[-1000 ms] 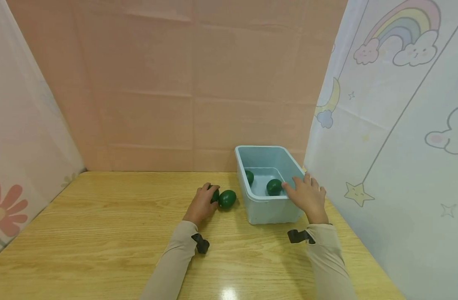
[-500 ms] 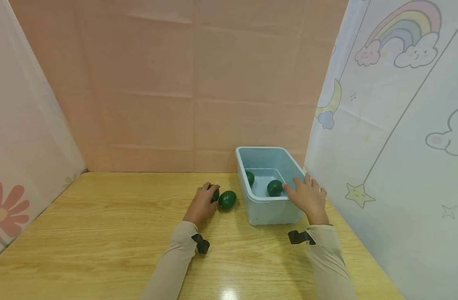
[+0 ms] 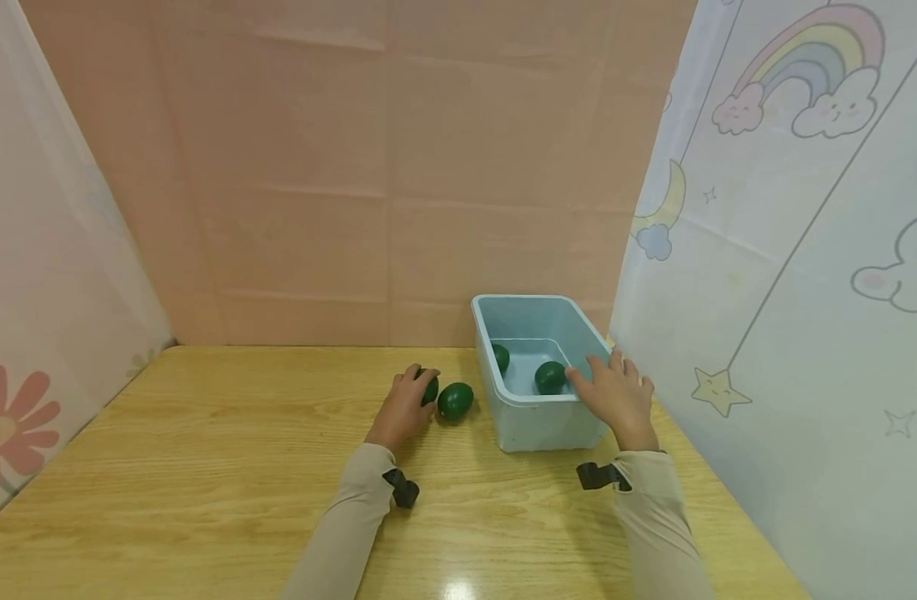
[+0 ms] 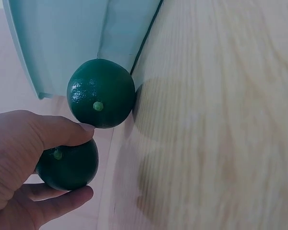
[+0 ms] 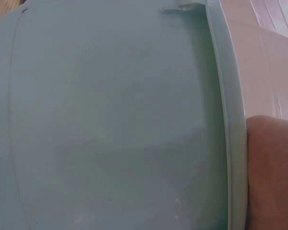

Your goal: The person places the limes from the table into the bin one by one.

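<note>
My left hand (image 3: 408, 406) grips a dark green avocado (image 4: 67, 165) between thumb and fingers, low over the wooden table. Just to its right lies a second avocado (image 3: 455, 401), glossy, with a pale stem nub, close by my thumb tip in the left wrist view. My right hand (image 3: 614, 400), fingers spread, rests over the front right corner of the light blue bin (image 3: 546, 425). One avocado (image 3: 551, 377) sits inside the bin near my right thumb. Another avocado (image 3: 501, 358) lies at the bin's left wall, partly hidden by the rim.
The wooden table (image 3: 226, 467) reaches back to a plain peach-coloured cloth (image 3: 293, 208). A printed white cloth (image 3: 796, 275) hangs close along the right side of the bin. Another cloth (image 3: 53, 250) with flowers hangs on the left.
Both hands, the avocados and the bin keep their places. Only the head view shifts very slightly.
</note>
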Action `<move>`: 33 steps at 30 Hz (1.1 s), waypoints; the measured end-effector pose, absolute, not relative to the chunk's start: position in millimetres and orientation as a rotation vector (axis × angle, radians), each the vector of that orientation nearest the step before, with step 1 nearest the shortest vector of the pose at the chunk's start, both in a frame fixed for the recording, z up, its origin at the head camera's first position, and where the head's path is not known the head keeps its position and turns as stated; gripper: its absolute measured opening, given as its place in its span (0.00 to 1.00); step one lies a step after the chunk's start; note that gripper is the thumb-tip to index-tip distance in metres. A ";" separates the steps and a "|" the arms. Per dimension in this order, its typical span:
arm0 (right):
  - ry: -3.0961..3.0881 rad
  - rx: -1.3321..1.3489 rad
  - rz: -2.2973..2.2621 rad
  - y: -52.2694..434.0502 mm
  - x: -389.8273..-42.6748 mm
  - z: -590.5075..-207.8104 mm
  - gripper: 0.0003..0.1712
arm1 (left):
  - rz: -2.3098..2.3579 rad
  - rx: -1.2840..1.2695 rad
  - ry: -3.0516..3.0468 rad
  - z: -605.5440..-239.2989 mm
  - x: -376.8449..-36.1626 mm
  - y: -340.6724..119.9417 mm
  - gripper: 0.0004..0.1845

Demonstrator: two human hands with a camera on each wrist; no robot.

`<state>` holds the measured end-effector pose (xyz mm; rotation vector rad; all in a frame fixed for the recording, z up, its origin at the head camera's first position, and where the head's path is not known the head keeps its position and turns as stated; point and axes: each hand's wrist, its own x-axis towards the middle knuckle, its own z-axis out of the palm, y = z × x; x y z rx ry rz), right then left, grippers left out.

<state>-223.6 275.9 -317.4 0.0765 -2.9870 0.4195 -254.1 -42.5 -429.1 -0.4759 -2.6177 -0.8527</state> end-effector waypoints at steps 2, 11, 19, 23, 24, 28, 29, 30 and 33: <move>-2.988 0.078 0.421 275.4 -223.4 -317.3 0.41 | -0.855 -0.476 -2.617 -429.5 -254.0 -43.2 0.29; -2.992 0.079 0.408 274.4 -223.7 -315.9 0.42 | -0.889 -0.477 -2.618 -426.3 -253.4 -45.4 0.30; -2.996 0.075 0.404 276.0 -223.1 -317.8 0.42 | -0.885 -0.489 -2.621 -424.8 -252.4 -45.6 0.30; -2.993 0.073 0.403 276.1 -222.7 -318.0 0.42 | -0.874 -0.502 -2.605 -423.3 -251.7 -45.0 0.30; -2.993 0.073 0.404 276.1 -222.7 -317.9 0.42 | -0.876 -0.504 -2.601 -422.6 -251.5 -44.8 0.30; -2.994 0.072 0.404 276.1 -222.8 -317.6 0.42 | -0.884 -0.505 -2.587 -419.4 -250.5 -43.9 0.30; -2.993 0.073 0.403 276.2 -222.9 -317.6 0.42 | -0.884 -0.505 -2.583 -418.6 -250.3 -43.8 0.30; -2.991 0.073 0.403 276.2 -222.9 -317.5 0.41 | -0.883 -0.505 -2.583 -417.9 -250.1 -43.7 0.30; -2.989 0.073 0.399 276.3 -223.1 -317.6 0.41 | -0.880 -0.503 -2.586 -416.4 -249.8 -43.7 0.30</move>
